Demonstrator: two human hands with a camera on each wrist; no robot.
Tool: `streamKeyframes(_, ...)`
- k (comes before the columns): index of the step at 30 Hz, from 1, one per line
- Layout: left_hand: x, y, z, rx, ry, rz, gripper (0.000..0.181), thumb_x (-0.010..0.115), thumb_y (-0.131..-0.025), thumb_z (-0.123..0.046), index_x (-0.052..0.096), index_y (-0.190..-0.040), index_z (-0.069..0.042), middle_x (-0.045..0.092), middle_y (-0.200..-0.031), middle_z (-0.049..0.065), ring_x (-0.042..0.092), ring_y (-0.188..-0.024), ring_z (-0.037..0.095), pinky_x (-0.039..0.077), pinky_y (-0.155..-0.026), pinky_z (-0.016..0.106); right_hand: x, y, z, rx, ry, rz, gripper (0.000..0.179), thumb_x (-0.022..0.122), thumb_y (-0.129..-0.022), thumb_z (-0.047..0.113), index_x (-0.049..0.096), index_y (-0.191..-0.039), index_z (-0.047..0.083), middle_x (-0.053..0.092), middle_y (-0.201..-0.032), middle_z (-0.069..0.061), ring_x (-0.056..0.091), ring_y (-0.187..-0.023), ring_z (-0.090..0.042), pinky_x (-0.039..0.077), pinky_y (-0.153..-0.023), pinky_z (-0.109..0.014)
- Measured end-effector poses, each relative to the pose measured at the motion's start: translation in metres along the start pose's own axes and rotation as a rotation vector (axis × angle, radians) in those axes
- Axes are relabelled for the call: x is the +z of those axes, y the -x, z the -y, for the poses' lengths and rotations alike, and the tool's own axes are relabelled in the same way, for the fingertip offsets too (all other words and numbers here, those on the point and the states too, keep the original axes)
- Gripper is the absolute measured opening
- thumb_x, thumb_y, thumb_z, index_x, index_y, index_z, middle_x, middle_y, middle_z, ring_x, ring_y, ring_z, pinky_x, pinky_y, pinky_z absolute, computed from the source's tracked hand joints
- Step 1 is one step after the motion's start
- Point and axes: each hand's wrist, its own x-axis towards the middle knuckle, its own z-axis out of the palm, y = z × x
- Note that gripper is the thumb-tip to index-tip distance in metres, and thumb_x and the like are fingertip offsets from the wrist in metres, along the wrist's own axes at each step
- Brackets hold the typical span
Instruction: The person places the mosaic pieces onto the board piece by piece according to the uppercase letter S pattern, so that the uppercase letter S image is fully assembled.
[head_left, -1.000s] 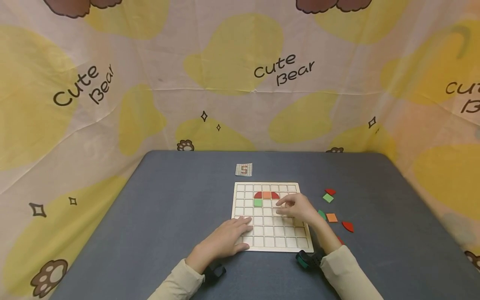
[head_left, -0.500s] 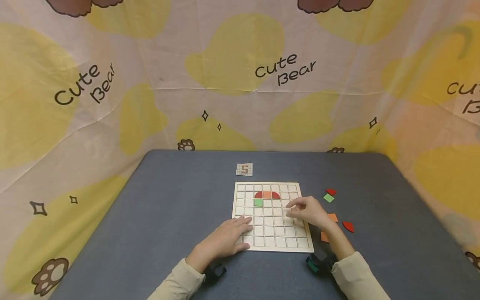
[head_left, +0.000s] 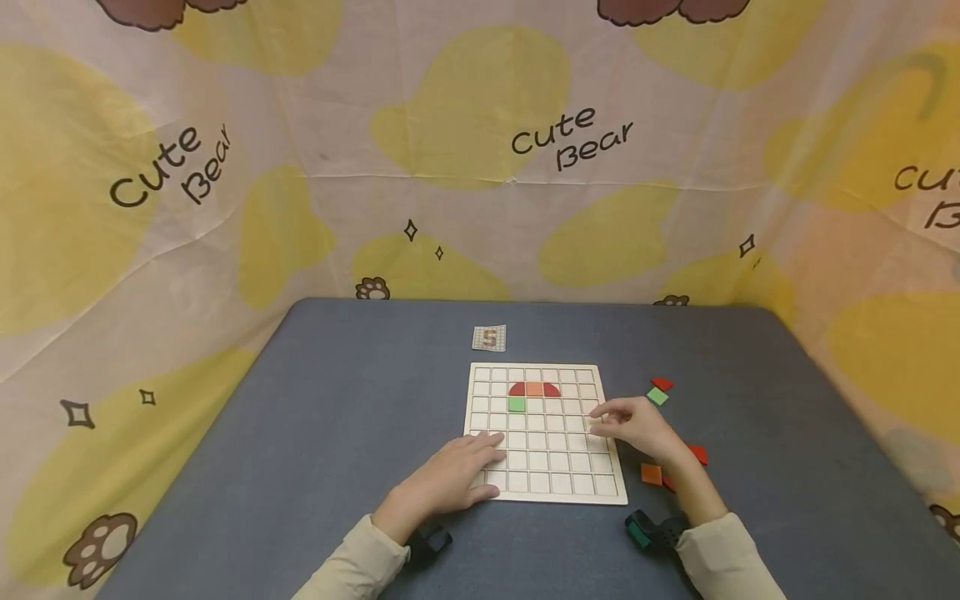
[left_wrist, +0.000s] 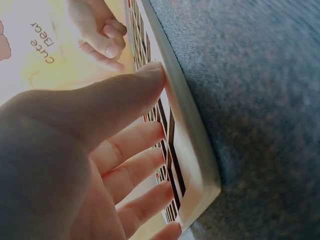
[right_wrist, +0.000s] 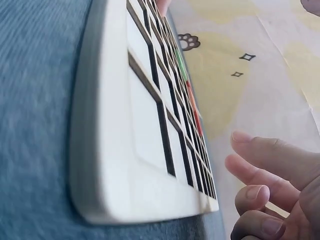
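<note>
On the table lies a white grid board [head_left: 536, 458] with thin dark lines. My left hand [head_left: 453, 475] rests on its near left part, fingers spread; the left wrist view shows the thumb [left_wrist: 120, 95] at the board's edge. On the board, a red quarter-round tile [head_left: 517, 389], an orange square tile [head_left: 534, 389] and another red quarter-round tile [head_left: 551, 390] form a row. Below the row's left end sits a green square tile [head_left: 517, 404]. My right hand [head_left: 637, 425] hovers over the board's right edge, fingers loosely bent, thumb [right_wrist: 270, 150] apart from the fingers, holding nothing.
Right of the board lie loose tiles: a red one [head_left: 662, 383], a green one [head_left: 657, 397], an orange square [head_left: 651, 474] and red ones partly behind the right forearm. A small card [head_left: 489, 338] with an S-shaped pattern lies beyond the board. A printed curtain [head_left: 450, 167] hangs behind the table.
My right hand has moved rightward from the middle of the board to its right edge, uncovering an orange tile near the forearm. My left hand and the tiles on the board stay put.
</note>
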Motion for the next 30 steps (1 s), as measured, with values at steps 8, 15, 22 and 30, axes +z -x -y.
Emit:
streamKeyframes(8, 0.000, -0.001, 0.000, 0.006, -0.010, -0.003, 0.049, 0.065, -0.090, -0.035, 0.057, -0.133, -0.013, 0.047, -0.150, 0.005, 0.046, -0.139, 0.027, 0.039, -0.114, 0.042, -0.012, 0.002, -0.009, -0.004, 0.013, 0.015, 0.030, 0.075, -0.082, 0.018, 0.071, -0.104, -0.003, 0.046, -0.066, 0.003, 0.038, -0.056, -0.001, 0.032, -0.053, -0.018)
streamKeyframes(15, 0.000, -0.001, -0.001, -0.002, -0.005, -0.003, 0.049, 0.066, -0.089, -0.034, 0.057, -0.133, -0.014, 0.048, -0.150, 0.005, 0.046, -0.139, 0.028, 0.040, -0.113, 0.043, -0.024, 0.003, -0.018, -0.040, 0.074, 0.014, 0.026, 0.073, -0.084, 0.018, 0.072, -0.102, -0.001, 0.047, -0.065, 0.003, 0.038, -0.056, 0.000, 0.033, -0.054, -0.019)
streamKeyframes(22, 0.000, -0.001, -0.001, 0.001, -0.011, -0.008, 0.049, 0.066, -0.089, -0.034, 0.057, -0.132, -0.013, 0.049, -0.149, 0.006, 0.046, -0.138, 0.029, 0.040, -0.113, 0.043, -0.038, 0.007, -0.028, -0.013, 0.108, 0.023, 0.028, 0.072, -0.085, 0.018, 0.071, -0.104, -0.001, 0.049, -0.066, 0.004, 0.042, -0.053, -0.002, 0.039, -0.053, -0.021)
streamKeyframes(30, 0.001, -0.001, 0.000, 0.022, -0.015, -0.029, 0.048, 0.067, -0.088, -0.033, 0.059, -0.130, -0.012, 0.051, -0.147, 0.008, 0.048, -0.137, 0.029, 0.040, -0.112, 0.042, -0.048, 0.013, -0.035, 0.010, 0.124, 0.056, 0.027, 0.071, -0.083, 0.010, 0.070, -0.107, -0.004, 0.043, -0.063, 0.005, 0.042, -0.053, -0.003, 0.037, -0.057, -0.019)
